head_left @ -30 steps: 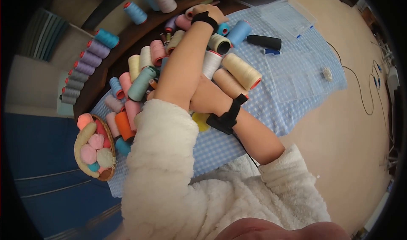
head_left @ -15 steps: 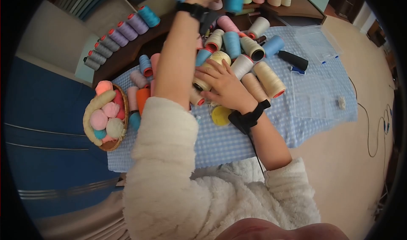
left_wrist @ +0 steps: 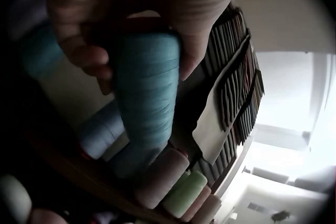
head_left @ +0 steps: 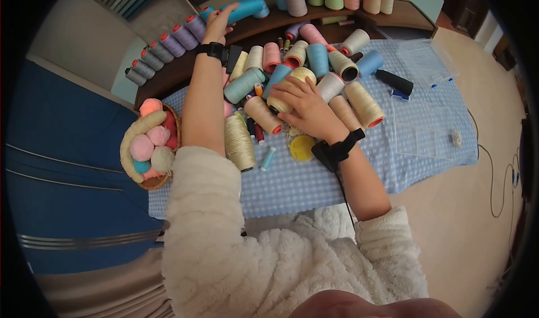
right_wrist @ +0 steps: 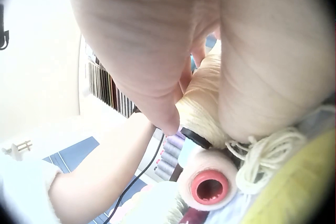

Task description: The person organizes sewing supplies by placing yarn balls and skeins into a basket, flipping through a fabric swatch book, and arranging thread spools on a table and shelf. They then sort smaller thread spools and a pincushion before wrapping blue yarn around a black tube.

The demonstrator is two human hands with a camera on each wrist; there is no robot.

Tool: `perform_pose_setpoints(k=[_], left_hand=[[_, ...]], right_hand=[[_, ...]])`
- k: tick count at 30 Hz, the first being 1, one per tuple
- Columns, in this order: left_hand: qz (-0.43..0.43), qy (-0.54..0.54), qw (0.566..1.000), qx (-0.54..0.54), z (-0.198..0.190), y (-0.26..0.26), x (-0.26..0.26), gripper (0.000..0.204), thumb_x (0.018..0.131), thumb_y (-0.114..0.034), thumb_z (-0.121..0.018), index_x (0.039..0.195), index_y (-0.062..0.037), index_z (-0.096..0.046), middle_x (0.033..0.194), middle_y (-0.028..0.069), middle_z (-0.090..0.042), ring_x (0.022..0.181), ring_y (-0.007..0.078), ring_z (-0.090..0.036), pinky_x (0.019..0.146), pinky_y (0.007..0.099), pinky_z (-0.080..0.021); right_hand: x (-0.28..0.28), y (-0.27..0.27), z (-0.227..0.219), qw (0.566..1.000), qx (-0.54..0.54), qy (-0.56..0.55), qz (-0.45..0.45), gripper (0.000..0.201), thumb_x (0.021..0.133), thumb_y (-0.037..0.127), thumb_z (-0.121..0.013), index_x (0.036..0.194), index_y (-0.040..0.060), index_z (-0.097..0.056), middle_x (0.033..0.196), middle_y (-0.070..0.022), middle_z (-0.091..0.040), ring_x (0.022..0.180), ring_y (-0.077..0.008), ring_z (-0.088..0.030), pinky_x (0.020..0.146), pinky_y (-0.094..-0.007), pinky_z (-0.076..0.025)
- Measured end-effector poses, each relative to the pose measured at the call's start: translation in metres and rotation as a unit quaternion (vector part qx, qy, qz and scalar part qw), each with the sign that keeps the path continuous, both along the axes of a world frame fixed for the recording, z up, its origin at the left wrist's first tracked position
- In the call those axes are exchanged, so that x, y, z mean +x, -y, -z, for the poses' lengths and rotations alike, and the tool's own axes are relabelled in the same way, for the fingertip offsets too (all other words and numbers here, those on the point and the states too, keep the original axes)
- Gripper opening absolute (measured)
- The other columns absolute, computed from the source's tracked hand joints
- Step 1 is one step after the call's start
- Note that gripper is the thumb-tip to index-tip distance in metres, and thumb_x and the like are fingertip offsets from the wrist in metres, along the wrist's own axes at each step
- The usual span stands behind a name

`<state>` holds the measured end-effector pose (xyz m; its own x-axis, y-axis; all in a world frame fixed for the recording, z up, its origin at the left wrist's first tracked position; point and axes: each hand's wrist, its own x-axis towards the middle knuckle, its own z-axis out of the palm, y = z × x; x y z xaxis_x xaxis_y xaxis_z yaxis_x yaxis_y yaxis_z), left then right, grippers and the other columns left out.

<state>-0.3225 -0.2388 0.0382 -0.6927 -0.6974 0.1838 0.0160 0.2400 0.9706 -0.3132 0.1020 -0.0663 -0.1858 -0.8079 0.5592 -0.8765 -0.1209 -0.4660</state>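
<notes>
- Teal thread cone [head_left: 245,10] has moved left over the brown shelf [head_left: 252,31] — now near the purple cones [head_left: 184,37].
- Left hand [head_left: 216,27] holds it by one end (it's tipped sideways).
- Right hand [head_left: 309,107] rests on cream yarn [right_wrist: 202,98], fingers spread.

Holding left forearm [head_left: 203,113] stretched forward; gripping with left hand [head_left: 219,27] between thumb [left_wrist: 193,56] and curled fingers [left_wrist: 88,58]. Angling right forearm [head_left: 362,177] inward; resting right hand [head_left: 306,109] palm down, nearer than left, with fingers slightly spread.
</notes>
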Motion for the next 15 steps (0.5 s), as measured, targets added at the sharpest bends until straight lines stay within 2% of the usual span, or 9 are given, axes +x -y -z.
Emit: perform_pose_setpoints(k=[1,3,4,7,10,11,13,15], left_hand=[[0.038,-0.057,0.991,0.112,0.007,0.006,0.001,0.054,0.085,-0.039,-0.079,0.115,-0.0026,-0.053,0.094,0.0144,-0.063,0.084,0.0185,-0.062,0.061,0.0254,-0.048],[0.110,-0.166,0.924,0.326,0.014,0.016,0.004,0.054,0.086,-0.040,-0.076,0.118,-0.0025,-0.053,0.098,0.0166,-0.063,0.081,0.0206,-0.061,0.062,0.0281,-0.047],[0.105,-0.215,0.884,0.403,0.016,0.019,0.004,0.049,0.087,-0.035,-0.075,0.119,-0.0022,-0.056,0.104,0.0188,-0.063,0.092,0.0252,-0.063,0.079,0.0321,-0.054],[0.038,-0.400,0.825,0.397,0.023,0.004,-0.007,0.054,0.085,-0.027,-0.079,0.123,-0.0001,-0.051,0.114,0.0191,-0.059,0.101,0.0304,-0.059,0.090,0.0407,-0.055],[0.129,-0.362,0.821,0.422,0.022,0.010,-0.008,0.057,0.082,-0.017,-0.081,0.124,0.0010,-0.048,0.120,0.0180,-0.055,0.105,0.0334,-0.057,0.099,0.0500,-0.054],[0.102,-0.317,0.840,0.429,0.022,0.013,-0.010,0.051,0.087,-0.030,-0.075,0.121,0.0009,-0.052,0.115,0.0168,-0.060,0.099,0.0312,-0.059,0.087,0.0432,-0.055],[0.131,-0.191,0.900,0.369,0.024,0.022,-0.002,0.055,0.092,-0.048,-0.061,0.116,0.0007,-0.056,0.108,0.0170,-0.066,0.086,0.0263,-0.062,0.068,0.0348,-0.049],[0.068,-0.128,0.948,0.285,0.025,0.017,-0.007,0.063,0.093,-0.059,-0.049,0.112,-0.0002,-0.059,0.103,0.0177,-0.070,0.070,0.0220,-0.058,0.056,0.0306,-0.038]], right_hand=[[-0.001,0.000,0.001,1.000,-0.001,0.004,-0.002,0.051,0.087,0.027,-0.071,0.135,0.0157,-0.059,0.141,-0.0039,-0.055,0.140,-0.0289,-0.041,0.118,-0.0585,-0.026],[-0.001,0.001,0.001,1.000,-0.003,0.012,-0.005,0.051,0.087,0.027,-0.071,0.135,0.0156,-0.059,0.141,-0.0041,-0.055,0.140,-0.0288,-0.041,0.118,-0.0577,-0.026],[-0.001,0.001,0.000,1.000,-0.005,0.014,-0.007,0.050,0.087,0.027,-0.071,0.135,0.0154,-0.060,0.140,-0.0041,-0.056,0.139,-0.0288,-0.042,0.118,-0.0576,-0.026],[-0.001,0.000,-0.001,1.000,-0.008,0.013,-0.010,0.049,0.087,0.027,-0.071,0.133,0.0152,-0.060,0.140,-0.0041,-0.056,0.138,-0.0287,-0.042,0.117,-0.0573,-0.026],[-0.002,0.001,0.001,1.000,-0.013,0.001,-0.010,0.049,0.087,0.026,-0.070,0.133,0.0145,-0.060,0.140,-0.0051,-0.056,0.138,-0.0296,-0.043,0.117,-0.0554,-0.027],[-0.003,0.001,0.001,1.000,-0.015,-0.001,-0.011,0.049,0.087,0.025,-0.070,0.134,0.0138,-0.060,0.141,-0.0061,-0.055,0.138,-0.0305,-0.043,0.118,-0.0537,-0.026],[-0.004,0.003,0.007,1.000,-0.013,0.000,-0.009,0.049,0.088,0.024,-0.069,0.135,0.0133,-0.060,0.142,-0.0069,-0.056,0.139,-0.0313,-0.042,0.118,-0.0510,-0.026],[-0.004,0.003,0.011,1.000,-0.022,-0.013,-0.003,0.050,0.088,0.026,-0.069,0.136,0.0135,-0.059,0.142,-0.0059,-0.056,0.140,-0.0307,-0.041,0.118,-0.0513,-0.026]])
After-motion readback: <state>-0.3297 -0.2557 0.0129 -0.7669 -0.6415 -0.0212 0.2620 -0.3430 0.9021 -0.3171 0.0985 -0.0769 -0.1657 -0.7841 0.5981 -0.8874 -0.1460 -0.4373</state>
